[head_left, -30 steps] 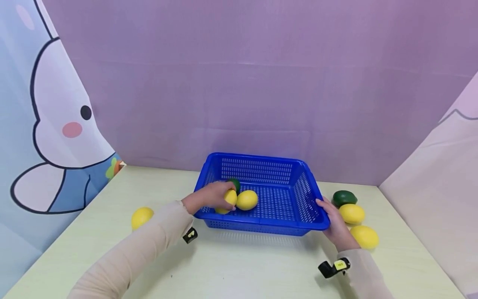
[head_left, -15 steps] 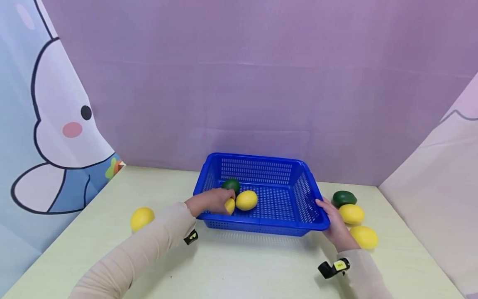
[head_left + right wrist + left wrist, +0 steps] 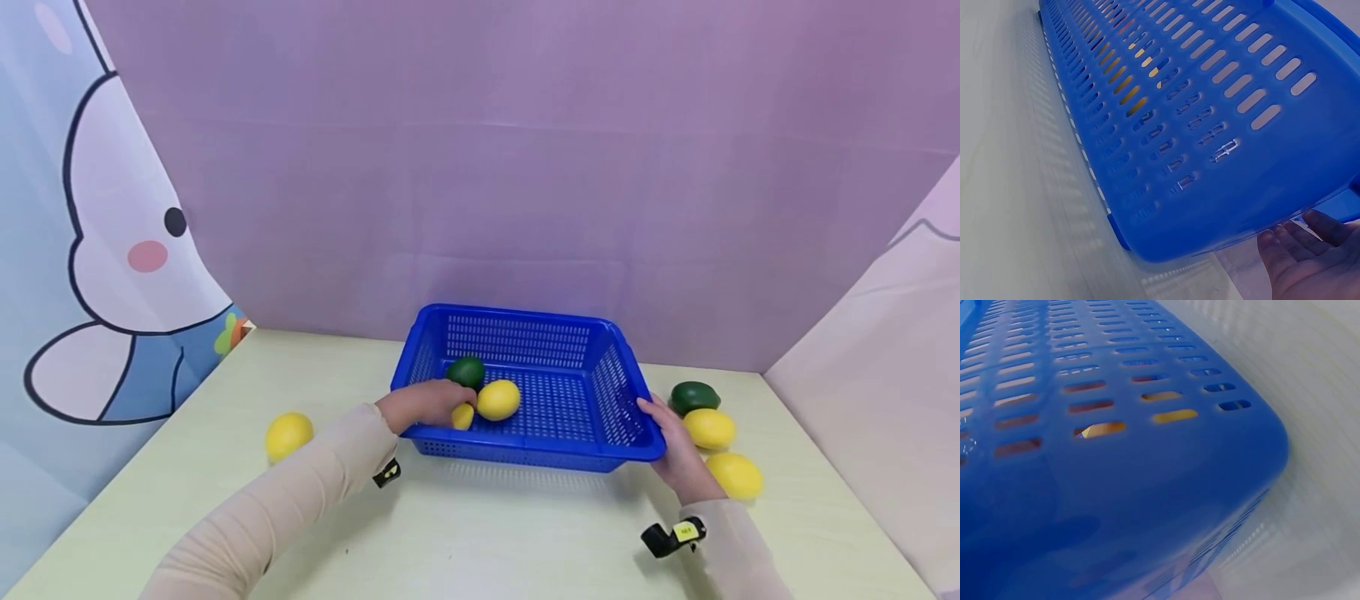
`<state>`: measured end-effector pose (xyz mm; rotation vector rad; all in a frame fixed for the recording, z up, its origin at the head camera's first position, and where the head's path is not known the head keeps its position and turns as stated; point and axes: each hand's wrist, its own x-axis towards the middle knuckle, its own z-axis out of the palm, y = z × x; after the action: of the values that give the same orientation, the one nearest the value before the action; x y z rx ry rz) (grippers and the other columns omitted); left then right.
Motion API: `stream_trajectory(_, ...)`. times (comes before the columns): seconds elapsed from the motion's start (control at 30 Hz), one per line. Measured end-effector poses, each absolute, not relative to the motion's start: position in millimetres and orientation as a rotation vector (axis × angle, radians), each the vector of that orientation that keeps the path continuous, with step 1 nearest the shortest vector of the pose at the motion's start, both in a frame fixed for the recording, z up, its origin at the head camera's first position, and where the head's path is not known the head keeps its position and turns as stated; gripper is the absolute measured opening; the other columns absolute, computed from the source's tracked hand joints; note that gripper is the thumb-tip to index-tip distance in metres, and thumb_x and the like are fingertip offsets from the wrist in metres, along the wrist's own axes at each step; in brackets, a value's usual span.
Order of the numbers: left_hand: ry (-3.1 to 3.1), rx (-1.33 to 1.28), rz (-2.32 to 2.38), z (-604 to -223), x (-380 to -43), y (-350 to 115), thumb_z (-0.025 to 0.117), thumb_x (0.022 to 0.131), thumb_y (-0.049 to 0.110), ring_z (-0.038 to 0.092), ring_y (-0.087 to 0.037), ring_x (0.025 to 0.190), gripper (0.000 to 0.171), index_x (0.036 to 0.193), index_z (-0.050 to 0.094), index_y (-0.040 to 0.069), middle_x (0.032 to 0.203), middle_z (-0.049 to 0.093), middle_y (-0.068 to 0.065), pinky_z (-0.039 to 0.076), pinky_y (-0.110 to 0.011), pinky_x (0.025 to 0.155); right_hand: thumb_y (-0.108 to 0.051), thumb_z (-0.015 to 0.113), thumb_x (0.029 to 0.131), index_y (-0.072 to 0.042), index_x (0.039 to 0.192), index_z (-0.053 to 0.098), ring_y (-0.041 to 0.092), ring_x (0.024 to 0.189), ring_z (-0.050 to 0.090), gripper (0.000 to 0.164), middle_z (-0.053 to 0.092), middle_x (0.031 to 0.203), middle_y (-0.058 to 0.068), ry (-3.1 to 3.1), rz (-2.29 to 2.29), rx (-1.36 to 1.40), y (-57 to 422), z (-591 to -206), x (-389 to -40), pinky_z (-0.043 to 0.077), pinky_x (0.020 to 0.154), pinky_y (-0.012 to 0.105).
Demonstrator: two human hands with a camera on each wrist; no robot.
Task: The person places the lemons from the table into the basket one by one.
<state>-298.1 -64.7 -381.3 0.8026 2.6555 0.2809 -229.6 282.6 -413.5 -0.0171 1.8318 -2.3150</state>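
A blue plastic basket with slotted walls stands on the table near the back wall. My left hand reaches over its left front rim and holds a lemon low inside; the hand covers much of that lemon. Touching or close beside it lie a second lemon and a dark green oval fruit. My right hand grips the basket's right rim, thumb on top and fingers beneath. In the left wrist view the basket wall hides the left hand, and yellow shows through the slots.
To the right of the basket, a dark green fruit and two lemons, the farther one and the nearer one, lie beside my right wrist. Another lemon sits left, behind my left forearm. A purple cloth hangs behind the table.
My left hand has sunk lower into the basket with its lemon, uncovering more of the green fruit. The right hand keeps its grip on the rim, and the basket has stayed in place.
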Motion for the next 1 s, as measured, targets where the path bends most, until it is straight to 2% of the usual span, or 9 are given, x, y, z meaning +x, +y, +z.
stream_trajectory(0.23,2.699,0.822,0.293,-377.7,-298.8,-65.2,0.068,0.087,0.015,0.052,-0.020,0.110,0.045,0.130,0.055,0.013,0.128,0.057,-0.005,0.040,-0.040,0.102,-0.035,0.035,0.102,-0.011,0.152,0.004,0.010,0.091,0.063,0.063,0.063,0.103,-0.008,1.832,-2.316,0.009,283.3,-411.8,-228.9,0.053,0.080,0.025)
stream_trajectory(0.47,2.726,0.854,0.330,-369.2,-296.1,-70.9,0.075,0.081,0.022,0.052,-0.022,0.116,0.056,0.131,0.053,0.009,0.129,0.056,-0.006,0.043,-0.039,0.098,-0.034,0.034,0.102,-0.010,0.152,0.005,0.011,0.092,0.062,0.062,0.062,0.104,-0.007,1.827,-2.320,0.007,282.0,-413.2,-228.0,0.053,0.081,0.026)
stream_trajectory(0.73,2.758,0.889,0.430,-353.2,-292.1,-81.1,0.076,0.080,0.021,0.053,-0.025,0.115,0.056,0.129,0.054,0.006,0.126,0.058,-0.009,0.044,-0.043,0.097,-0.033,0.035,0.102,-0.008,0.151,0.006,0.011,0.090,0.063,0.062,0.063,0.104,-0.005,1.813,-2.337,-0.020,282.2,-413.9,-227.8,0.053,0.080,0.025)
stream_trajectory(1.0,2.808,0.937,0.469,-342.5,-286.7,-96.6,0.072,0.084,0.024,0.048,-0.029,0.122,0.054,0.131,0.052,0.007,0.132,0.054,-0.010,0.042,-0.046,0.099,-0.035,0.036,0.102,-0.009,0.150,0.010,0.012,0.091,0.063,0.060,0.063,0.103,-0.006,1.834,-2.323,0.032,281.2,-414.1,-229.6,0.053,0.080,0.026)
